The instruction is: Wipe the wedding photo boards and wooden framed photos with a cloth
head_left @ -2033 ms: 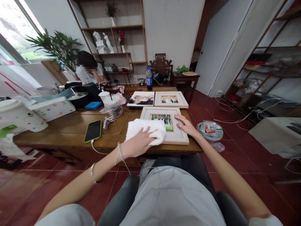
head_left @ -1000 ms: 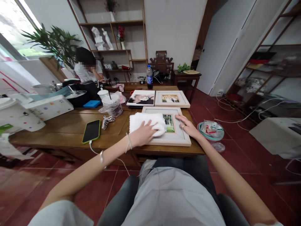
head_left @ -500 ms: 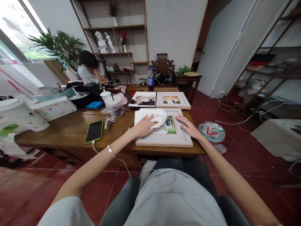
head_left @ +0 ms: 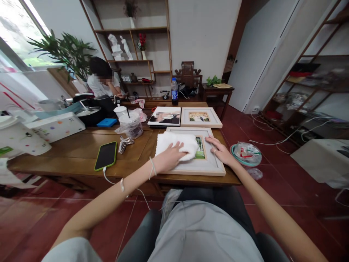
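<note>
On the wooden table before me lies a picture frame (head_left: 203, 170) with a pale wooden border and a small photo (head_left: 201, 149) inside. A fluffy white cloth (head_left: 166, 142) covers its left part and some of the photo. My left hand (head_left: 169, 157) holds the cloth down against the frame, its fingers partly sunk into the folds. Across the frame's right border rests my right hand (head_left: 220, 151), fingers stretched flat and a ring on one of them. Behind are a second framed photo (head_left: 215, 120) and a white-edged picture panel (head_left: 165, 116).
A phone (head_left: 105, 155) on a charging cable lies left, near a bagged cup (head_left: 131, 125) and a blue box (head_left: 107, 122). A drink bottle (head_left: 174, 91) stands at the back. Another person (head_left: 102, 82) sits back left. A bagged basin (head_left: 245, 153) is on the floor right.
My left hand and the cloth have shifted slightly toward me and right, and the cloth covers more of the photo. My right hand stays on the border. The view has shifted a little.
</note>
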The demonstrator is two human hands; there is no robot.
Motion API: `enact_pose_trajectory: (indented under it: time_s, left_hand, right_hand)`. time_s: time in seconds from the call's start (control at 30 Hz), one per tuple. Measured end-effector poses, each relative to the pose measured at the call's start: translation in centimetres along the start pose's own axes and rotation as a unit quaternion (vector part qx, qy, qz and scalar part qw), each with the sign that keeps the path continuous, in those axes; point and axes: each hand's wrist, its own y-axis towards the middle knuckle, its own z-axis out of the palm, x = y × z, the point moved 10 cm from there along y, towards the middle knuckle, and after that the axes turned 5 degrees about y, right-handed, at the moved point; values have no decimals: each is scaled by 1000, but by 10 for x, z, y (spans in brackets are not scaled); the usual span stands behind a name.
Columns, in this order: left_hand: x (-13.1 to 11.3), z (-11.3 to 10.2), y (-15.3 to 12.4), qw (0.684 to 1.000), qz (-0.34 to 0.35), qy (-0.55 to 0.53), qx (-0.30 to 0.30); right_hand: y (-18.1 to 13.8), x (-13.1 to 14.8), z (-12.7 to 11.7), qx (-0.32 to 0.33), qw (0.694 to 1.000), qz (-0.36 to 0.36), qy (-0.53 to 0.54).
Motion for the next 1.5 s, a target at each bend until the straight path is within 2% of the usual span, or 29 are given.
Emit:
enact_pose_trajectory:
  time_s: [0.13, 0.2, 0.27, 0.43, 0.53, 0.67, 0.77, 0.83, 0.9, 1.13, 1.23, 1.33, 1.5]
  left_hand:
    - [-45, -17, -43, 999, 35, -24, 10]
    - [-56, -22, -53, 999, 43, -34, 2]
    - [-56, -21, -52, 999, 35, -40, -4]
    - [-19, -5, -13, 999, -13, -36, -20]
    - [18, 1, 23, 998, -44, -25, -47]
    - [70, 1, 59, 988, -131, 18, -83]
    - [80, 3, 70, 988, -133, 33, -77]
    - [71, 5, 67, 991, -118, 26, -56]
    - [51, 5, 55, 995, -92, 19, -26]
    - [-45, -21, -27, 998, 14, -22, 55]
    - [-70, -32, -44, 996, 51, -41, 57]
    - [-67, -31, -36, 998, 29, -39, 46]
    - [-23, -7, 15, 999, -35, -13, 26]
  right_hand:
    - [0, 2, 0, 0, 1000, -4, 0]
    - [1, 3, 0, 2, 1000, -9, -3]
    - [1, 5, 0, 6, 1000, -14, -7]
    - [1, 6, 1, 14, 999, -25, -14]
    - [0, 8, 1, 19, 999, -31, -10]
    - [-1, 6, 1, 19, 999, -29, -10]
    - [0, 3, 1, 11, 1000, -24, -10]
    - [0, 2, 1, 9, 1000, -21, -9]
    - [0, 2, 1, 8, 1000, -20, -10]
    - [1, 3, 1, 4, 999, -33, -18]
    - [1, 4, 1, 5, 999, -39, -22]
    - [0, 6, 2, 10, 999, -45, -27]
    - [0, 6, 2, 16, 999, -41, -31]
